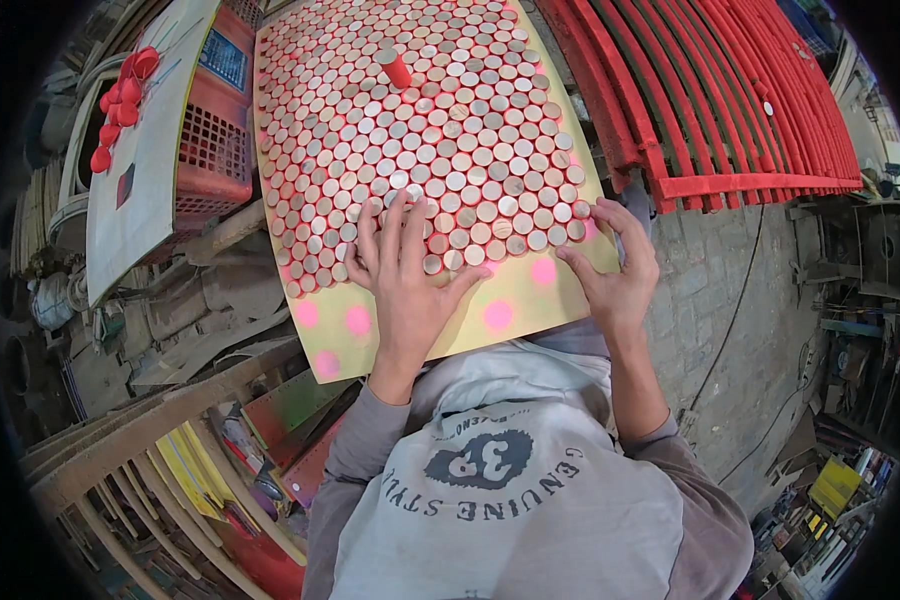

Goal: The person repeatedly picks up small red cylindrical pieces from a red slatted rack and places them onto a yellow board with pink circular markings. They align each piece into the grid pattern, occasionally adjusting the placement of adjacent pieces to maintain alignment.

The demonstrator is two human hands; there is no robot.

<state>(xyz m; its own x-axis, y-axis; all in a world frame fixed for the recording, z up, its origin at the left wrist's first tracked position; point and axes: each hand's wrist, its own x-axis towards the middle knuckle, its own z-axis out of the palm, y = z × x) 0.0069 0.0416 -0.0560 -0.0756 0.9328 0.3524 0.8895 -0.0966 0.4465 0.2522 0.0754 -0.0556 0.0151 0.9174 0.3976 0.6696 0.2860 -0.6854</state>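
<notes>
Short round pegs with red sides and pale, wood-like tops stand packed in rows on a yellow board. My left hand is open, its spread fingertips resting on the pegs near the front edge of the pack and its thumb stretched to the right. At the front right corner, my right hand has its thumb and forefinger apart on either side of the corner pegs, touching or very near them. A single red peg stands on top of the others towards the far side, showing its whole side.
Pink paint spots mark the board's near strip. Red slatted racks stand at the right. A pale panel with several red round pieces lies on a pink crate at the left. Below it is a wooden slatted frame.
</notes>
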